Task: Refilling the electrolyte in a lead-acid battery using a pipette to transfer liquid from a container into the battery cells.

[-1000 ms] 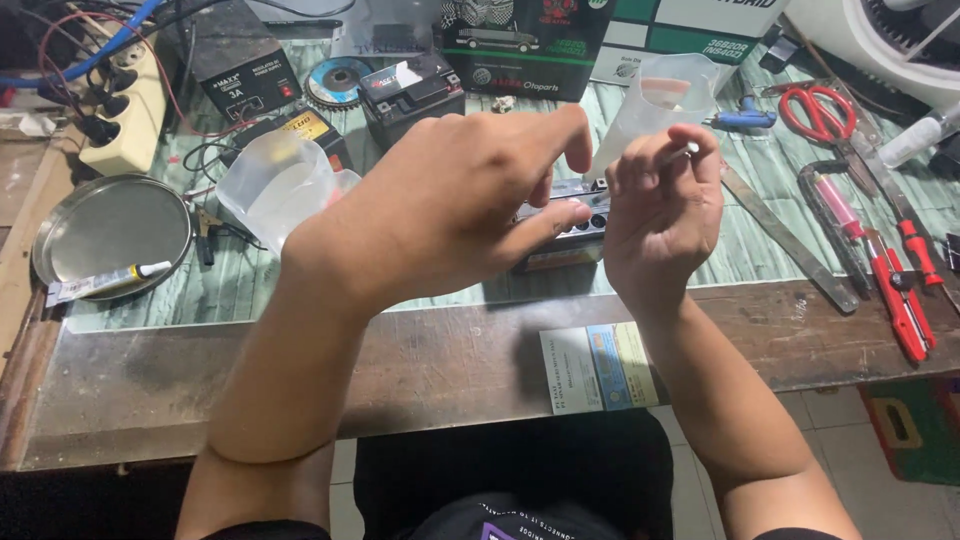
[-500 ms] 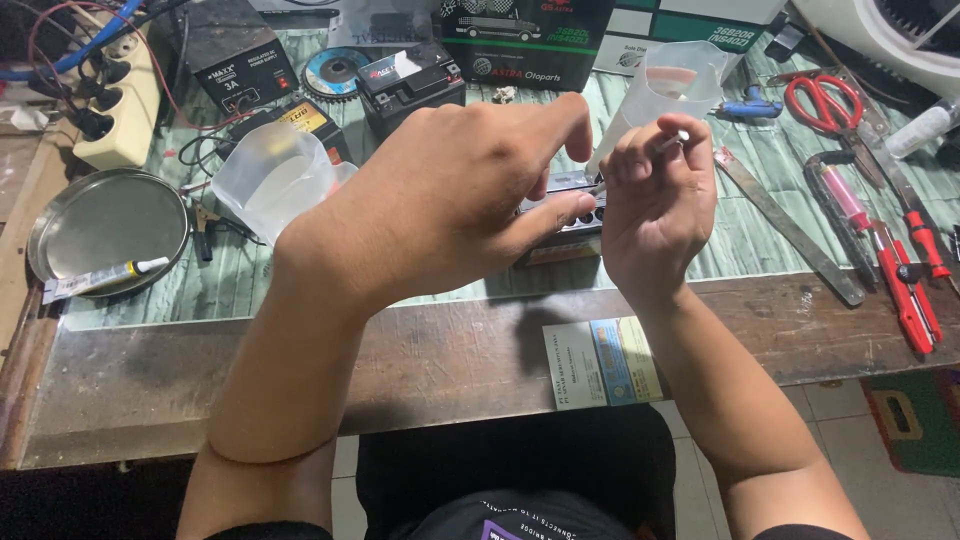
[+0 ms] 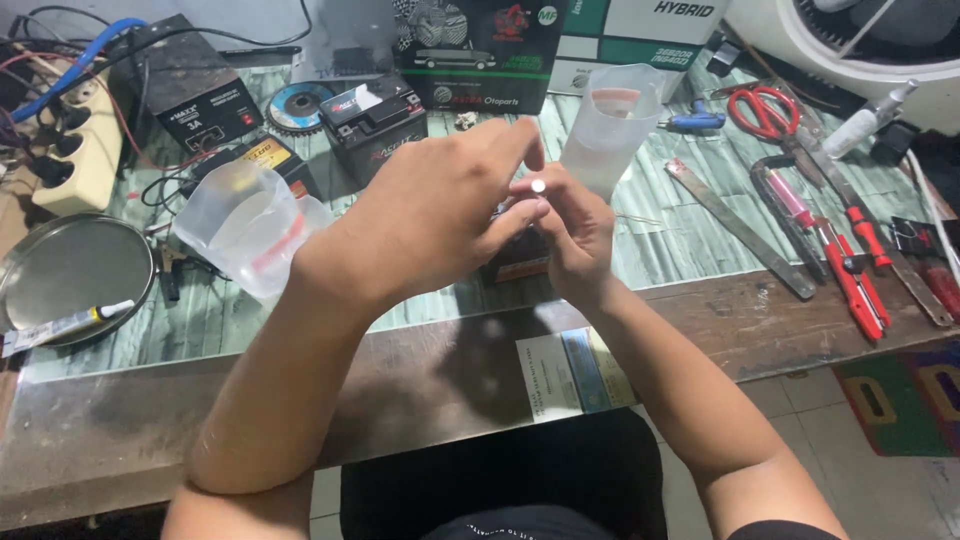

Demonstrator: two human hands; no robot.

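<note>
Meeting above the middle of the green striped tabletop, both hands pinch one small white round-tipped part. The left hand grips it from above with forefinger and thumb; the right hand closes on it from below. Under the hands sits a small dark battery, mostly hidden. A translucent plastic measuring cup stands just behind them, and a second translucent plastic jug lies tipped to the left. Red-handled scissors and red-handled pliers lie well apart on the right.
</note>
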